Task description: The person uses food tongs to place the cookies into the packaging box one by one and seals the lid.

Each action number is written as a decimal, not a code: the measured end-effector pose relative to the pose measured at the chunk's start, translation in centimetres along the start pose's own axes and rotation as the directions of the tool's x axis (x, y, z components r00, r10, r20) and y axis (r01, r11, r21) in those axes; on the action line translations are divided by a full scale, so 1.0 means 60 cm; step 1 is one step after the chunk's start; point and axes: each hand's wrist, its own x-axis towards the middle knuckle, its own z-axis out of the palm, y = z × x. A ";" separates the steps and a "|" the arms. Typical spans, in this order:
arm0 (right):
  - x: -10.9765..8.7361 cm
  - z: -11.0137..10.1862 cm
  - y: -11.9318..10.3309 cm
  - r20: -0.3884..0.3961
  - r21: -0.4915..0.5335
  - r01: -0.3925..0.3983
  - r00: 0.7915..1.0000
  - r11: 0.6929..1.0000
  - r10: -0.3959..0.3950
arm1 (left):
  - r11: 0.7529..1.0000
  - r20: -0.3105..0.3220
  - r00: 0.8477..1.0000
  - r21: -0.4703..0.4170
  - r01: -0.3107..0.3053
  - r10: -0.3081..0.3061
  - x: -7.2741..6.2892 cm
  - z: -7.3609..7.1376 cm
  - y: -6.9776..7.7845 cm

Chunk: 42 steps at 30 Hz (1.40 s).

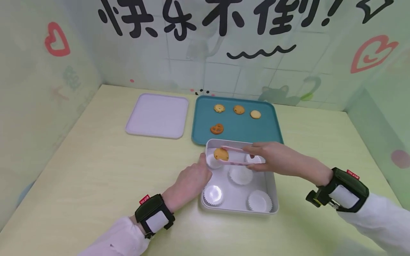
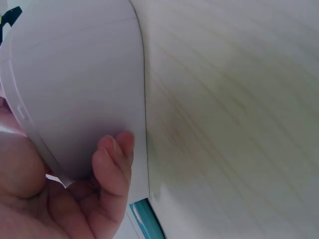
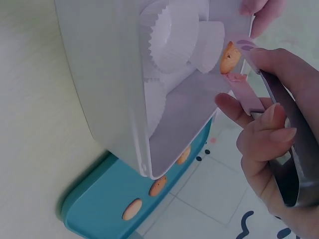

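Note:
My right hand (image 1: pixel 272 158) grips pink-tipped metal tongs (image 3: pixel 286 124), whose tips pinch a round golden cookie (image 1: pixel 221 154). Cookie and tips are over the far left corner of a white rectangular box (image 1: pixel 224 208), overlapping a paper cup (image 1: pixel 210 163) there. White fluted paper cups also sit in the middle (image 1: pixel 241 175), near left (image 1: pixel 213 195), near right (image 1: pixel 259 201) and far right, the last partly behind the tongs. At the box's left side, my left hand (image 1: pixel 193 177) holds the wall, with fingers (image 2: pixel 112 169) against its outer face.
Behind the box lies a teal tray (image 1: pixel 243 129) with a flower-shaped cookie (image 1: pixel 219 108), two round cookies (image 1: pixel 238 109) and a pretzel-shaped cookie (image 1: pixel 217 128). A lilac tray (image 1: pixel 157 115) lies to its left. Printed walls (image 1: pixel 192 71) enclose the table's back and sides.

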 end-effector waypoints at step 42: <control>0.046 -0.001 -0.004 0.101 0.021 -0.050 0.994 0.999 0.048 | 1.000 0.011 1.000 -0.024 0.019 -0.019 -0.003 -0.006 0.005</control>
